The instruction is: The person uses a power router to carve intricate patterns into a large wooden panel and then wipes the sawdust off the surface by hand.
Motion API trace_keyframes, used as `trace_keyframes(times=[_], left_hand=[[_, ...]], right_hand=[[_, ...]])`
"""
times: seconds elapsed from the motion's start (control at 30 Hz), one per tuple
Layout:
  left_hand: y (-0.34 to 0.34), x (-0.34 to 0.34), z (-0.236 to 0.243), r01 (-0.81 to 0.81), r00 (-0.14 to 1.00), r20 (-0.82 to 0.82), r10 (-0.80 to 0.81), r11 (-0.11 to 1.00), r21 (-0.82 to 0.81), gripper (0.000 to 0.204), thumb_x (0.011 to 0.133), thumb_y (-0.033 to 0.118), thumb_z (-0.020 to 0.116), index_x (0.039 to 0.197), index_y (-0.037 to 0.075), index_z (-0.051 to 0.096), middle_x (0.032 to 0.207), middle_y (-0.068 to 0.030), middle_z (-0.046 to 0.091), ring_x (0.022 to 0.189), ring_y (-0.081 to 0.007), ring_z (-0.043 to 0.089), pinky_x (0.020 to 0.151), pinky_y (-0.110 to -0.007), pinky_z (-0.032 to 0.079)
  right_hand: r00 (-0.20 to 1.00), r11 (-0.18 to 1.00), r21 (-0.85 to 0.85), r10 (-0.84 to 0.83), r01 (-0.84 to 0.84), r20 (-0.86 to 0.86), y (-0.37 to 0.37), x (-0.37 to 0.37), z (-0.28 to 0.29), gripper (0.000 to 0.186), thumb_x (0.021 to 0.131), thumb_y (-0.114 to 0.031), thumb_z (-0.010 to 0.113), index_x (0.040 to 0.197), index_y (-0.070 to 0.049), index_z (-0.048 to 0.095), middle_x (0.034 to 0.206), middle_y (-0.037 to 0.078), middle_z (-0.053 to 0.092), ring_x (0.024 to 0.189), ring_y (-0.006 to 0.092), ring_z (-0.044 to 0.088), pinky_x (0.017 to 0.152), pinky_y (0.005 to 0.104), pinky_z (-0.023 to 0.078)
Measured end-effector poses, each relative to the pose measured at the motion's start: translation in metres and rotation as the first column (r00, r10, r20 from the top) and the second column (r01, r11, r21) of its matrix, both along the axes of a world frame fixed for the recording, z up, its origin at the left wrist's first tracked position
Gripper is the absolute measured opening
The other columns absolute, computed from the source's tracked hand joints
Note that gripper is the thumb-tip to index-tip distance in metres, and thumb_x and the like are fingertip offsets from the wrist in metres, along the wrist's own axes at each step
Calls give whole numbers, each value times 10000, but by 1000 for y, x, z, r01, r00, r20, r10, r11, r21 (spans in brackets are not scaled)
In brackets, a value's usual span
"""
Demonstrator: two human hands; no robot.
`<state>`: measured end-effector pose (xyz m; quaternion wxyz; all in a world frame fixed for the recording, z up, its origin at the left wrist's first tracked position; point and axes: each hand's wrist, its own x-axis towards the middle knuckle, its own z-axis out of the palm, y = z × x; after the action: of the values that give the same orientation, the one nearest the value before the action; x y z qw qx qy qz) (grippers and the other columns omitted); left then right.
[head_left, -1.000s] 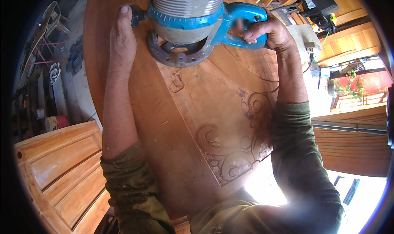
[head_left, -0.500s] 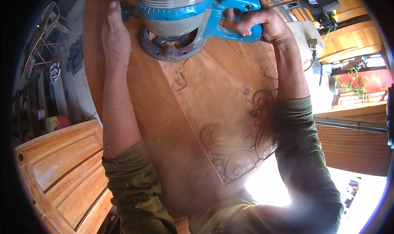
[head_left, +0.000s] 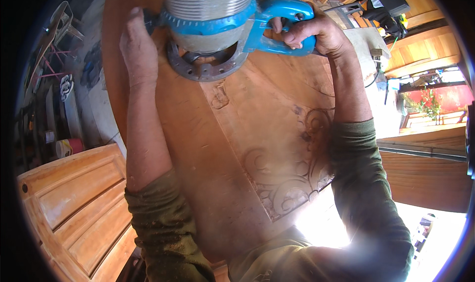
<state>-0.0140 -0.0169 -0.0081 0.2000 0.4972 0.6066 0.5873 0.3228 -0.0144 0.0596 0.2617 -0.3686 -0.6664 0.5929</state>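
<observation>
A blue and grey wood router point(head_left: 210, 22) stands on a large brown wooden panel point(head_left: 198, 133), its round metal base against the surface. My right hand point(head_left: 324, 32) is wrapped round its blue D-shaped handle. On the other side my left hand point(head_left: 138, 47) closes on the dark side knob, which is partly hidden behind the thumb. The bit and its point of contact are hidden inside the base. Carved scrollwork point(head_left: 287, 178) covers the panel's nearer right part, and a small carved mark point(head_left: 220, 96) lies just in front of the base.
A panelled wooden door point(head_left: 79, 208) leans at the lower left. More wooden boards point(head_left: 425, 178) lie at the right. A folding chair point(head_left: 59, 30) stands at the far left. Dark bags point(head_left: 386, 10) and a cable sit at the upper right. Bright glare covers the lower right.
The router has shifted slightly toward me and to the left, with both hands moving along on it. The grip of each hand looks the same.
</observation>
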Motion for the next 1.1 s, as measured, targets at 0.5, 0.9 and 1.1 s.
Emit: trace_keyframes(times=[0.5,0.9,1.1], left_hand=[[-2,-10,4,267,946,169,-276,961,76,654,1101,487,455,1504,-27,491,1541,-182,478,1450,-279,451,1141,-469,476],[-84,70,59,364,866,325,-379,925,107,533,1128,504,398,1121,2,580,935,-116,565,850,-220,557,803,-375,468],[-155,119,40,332,912,233,-338,941,64,418,1153,330,373,1083,-31,572,927,-172,534,817,-296,539,796,-413,456]], right_hand=[[986,986,37,-166,165,13,-13,-17,21,366,699,-88,768,1036,55,768,628,65,615,565,130,564,625,294,460],[915,940,-44,-317,337,249,-108,55,98,615,548,-120,816,1144,25,767,913,77,770,640,136,645,604,281,519],[830,836,-170,-450,521,330,-178,87,103,708,470,-135,853,1153,28,765,1020,120,794,898,242,749,895,356,590]])
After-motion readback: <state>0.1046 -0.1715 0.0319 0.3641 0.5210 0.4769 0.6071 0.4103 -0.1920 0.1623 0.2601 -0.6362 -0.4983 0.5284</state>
